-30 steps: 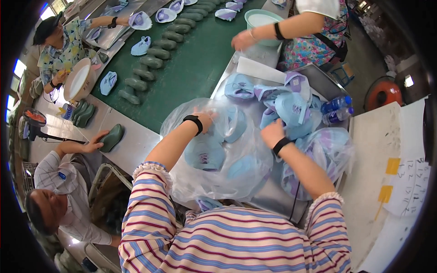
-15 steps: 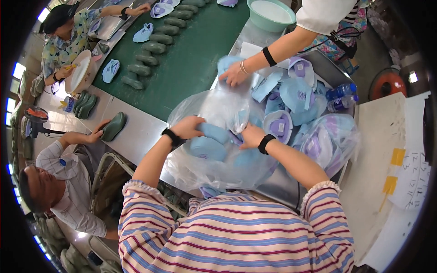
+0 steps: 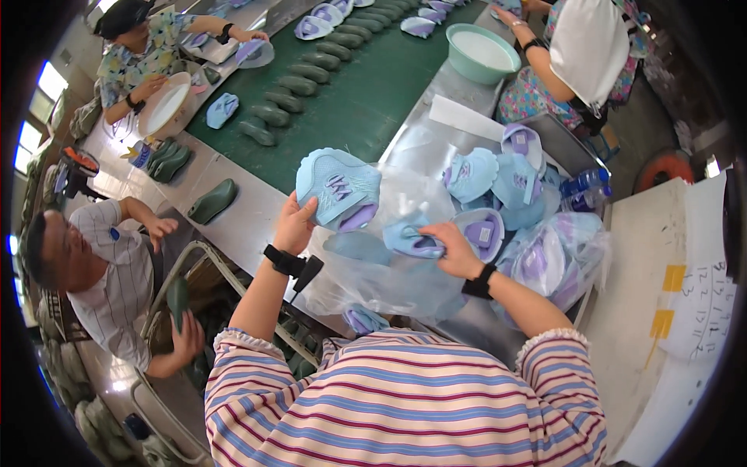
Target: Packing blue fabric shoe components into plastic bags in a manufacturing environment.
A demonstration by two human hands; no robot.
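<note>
My left hand (image 3: 294,223) grips the edge of a light blue shoe upper (image 3: 336,187) with purple laces and lining, held up over the work surface. In my right hand (image 3: 461,253), the fingers pinch a second blue shoe upper (image 3: 408,237), which is folded over. Below both hands a clear plastic bag (image 3: 342,284) lies crumpled, with more blue uppers showing through it. Right of my right hand, a loose pile of blue and purple uppers (image 3: 517,187) rests on the metal table (image 3: 424,144).
Ahead, a green conveyor belt (image 3: 342,124) carries dark green shoe lasts (image 3: 299,84). Another bag of uppers (image 3: 556,249) and blue-capped bottles (image 3: 585,184) sit to the right. A green basin (image 3: 478,71) stands beyond. Co-workers are at left and far right; one at left holds a last (image 3: 178,303).
Both my hands have come up from the bag, each with a blue upper. The co-worker's arm at the right has drawn back from the table. The person at left has shifted their hands.
</note>
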